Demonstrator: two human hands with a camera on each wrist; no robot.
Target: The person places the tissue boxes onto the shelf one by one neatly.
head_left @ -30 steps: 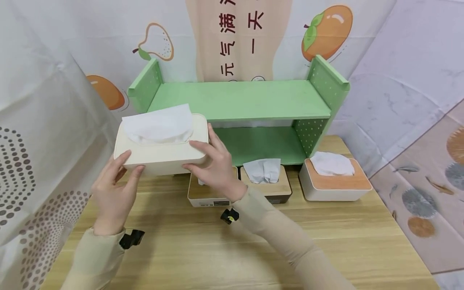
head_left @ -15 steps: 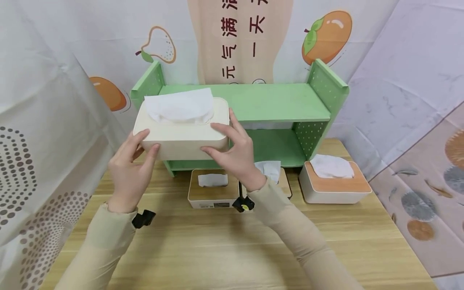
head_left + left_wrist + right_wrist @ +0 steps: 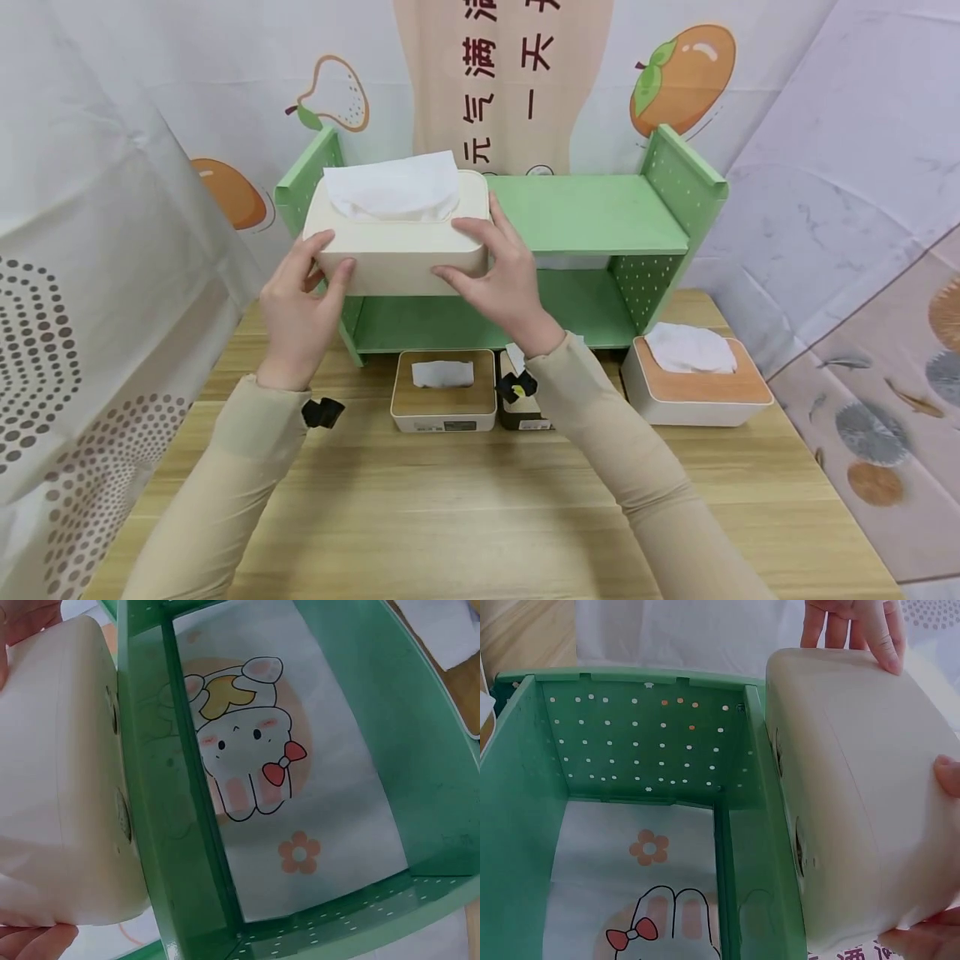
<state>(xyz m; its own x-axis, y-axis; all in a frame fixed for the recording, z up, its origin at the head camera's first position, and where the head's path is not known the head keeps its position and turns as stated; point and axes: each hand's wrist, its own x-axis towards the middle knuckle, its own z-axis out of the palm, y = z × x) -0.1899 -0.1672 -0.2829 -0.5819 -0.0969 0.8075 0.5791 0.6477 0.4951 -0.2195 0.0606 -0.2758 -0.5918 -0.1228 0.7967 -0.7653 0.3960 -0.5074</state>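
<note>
Both hands grip a cream tissue box (image 3: 405, 273) by its two ends, a white tissue (image 3: 397, 187) standing out of its top slot. My left hand (image 3: 300, 308) has its thumb on the front face and fingers around the left end. At the right end, my right hand (image 3: 504, 271) holds it the same way. In the head view the box overlaps the left part of the upper shelf of a green rack (image 3: 592, 208). Both wrist views show the box's underside right at the upper shelf's front edge.
On the wooden table (image 3: 450, 517), a tissue box with a brown wooden lid (image 3: 442, 400) and a dark-based one (image 3: 521, 408), partly behind the right wrist, stand before the rack. Another with an orange-brown lid (image 3: 697, 387) stands at the right. A printed cloth (image 3: 510, 83) hangs behind.
Both hands have carried the cream tissue box rightward and up, from in front of the rack's left end to over the upper shelf's left part. The brown-lidded box has come into fuller view.
</note>
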